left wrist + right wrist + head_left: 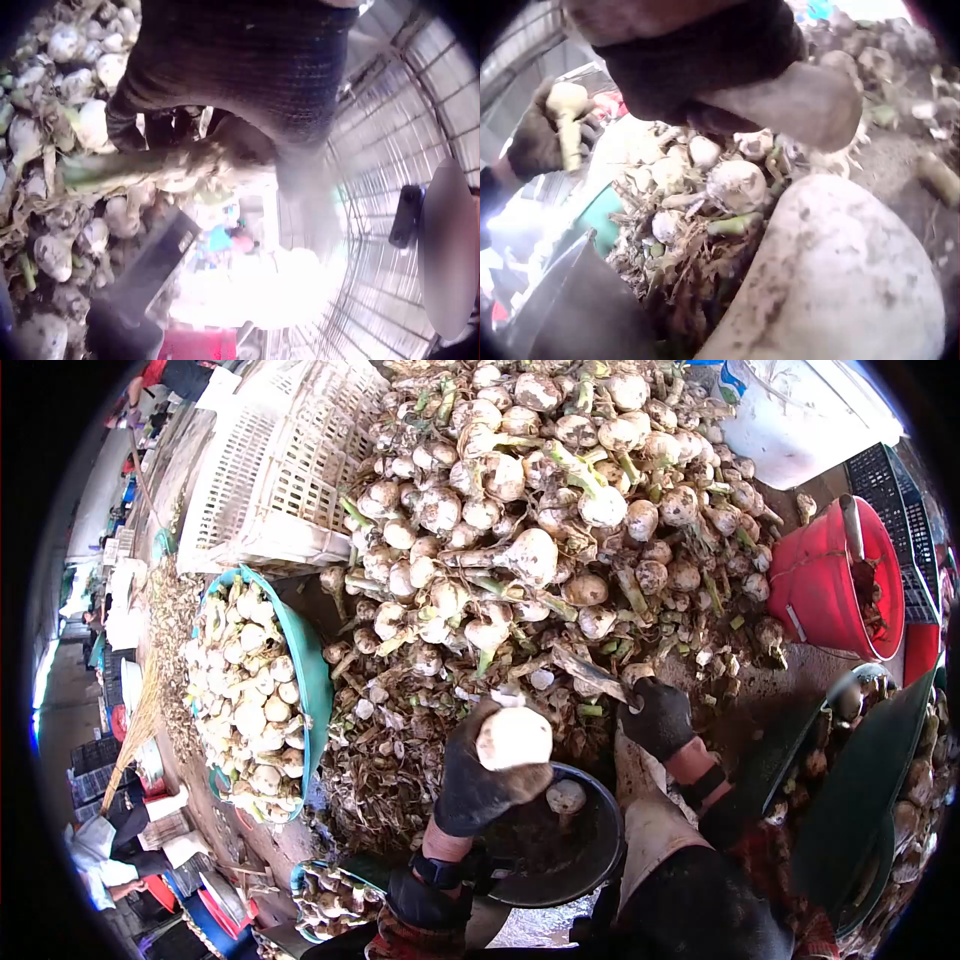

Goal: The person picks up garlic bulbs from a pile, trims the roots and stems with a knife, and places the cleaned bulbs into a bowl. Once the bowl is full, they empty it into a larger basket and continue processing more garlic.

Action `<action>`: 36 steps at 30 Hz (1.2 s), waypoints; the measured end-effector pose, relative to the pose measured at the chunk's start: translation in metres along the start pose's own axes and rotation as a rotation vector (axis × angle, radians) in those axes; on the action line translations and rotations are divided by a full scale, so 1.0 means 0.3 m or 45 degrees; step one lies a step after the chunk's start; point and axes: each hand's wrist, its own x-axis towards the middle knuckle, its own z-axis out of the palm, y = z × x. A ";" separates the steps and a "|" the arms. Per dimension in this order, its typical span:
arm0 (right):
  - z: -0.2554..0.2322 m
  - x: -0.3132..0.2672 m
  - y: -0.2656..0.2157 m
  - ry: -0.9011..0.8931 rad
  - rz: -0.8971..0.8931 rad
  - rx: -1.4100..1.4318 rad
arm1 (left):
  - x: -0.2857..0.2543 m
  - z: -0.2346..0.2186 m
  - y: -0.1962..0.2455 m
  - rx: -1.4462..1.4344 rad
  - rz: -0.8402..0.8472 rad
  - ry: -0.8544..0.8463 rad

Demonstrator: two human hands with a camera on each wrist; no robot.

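Gloved in black, my left hand [482,778] grips a garlic bulb [514,739] over the rim of a black basin [612,840]. In the left wrist view, the left hand [240,67] curls around a stalk [112,171]. The right wrist view also shows the bulb [568,99] with its stem downward. To the right, my right hand [660,718] holds a knife [592,676], its blade pointing up and left, away from the bulb. One trimmed bulb [566,797] lies in the basin.
A large heap of garlic [500,490] fills the area ahead, with dry trimmings [390,780] nearer. Around it stand a white crate [265,470], a green tub [318,670] of bulbs at left, and a red bucket [800,585] at right.
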 end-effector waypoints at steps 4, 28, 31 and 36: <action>-0.020 -0.035 -0.067 0.081 0.063 0.416 | 0.055 -0.057 -0.067 -1.288 -0.276 0.384; 0.007 -0.026 -0.120 -0.194 0.123 0.452 | 0.346 0.046 -0.315 1.214 -0.333 0.551; 0.007 -0.034 -0.103 -0.170 0.144 0.514 | 0.353 0.060 -0.298 0.974 -0.186 0.619; -0.083 -0.001 -0.153 -0.022 -0.148 0.356 | 0.224 -0.001 -0.238 0.486 0.347 0.397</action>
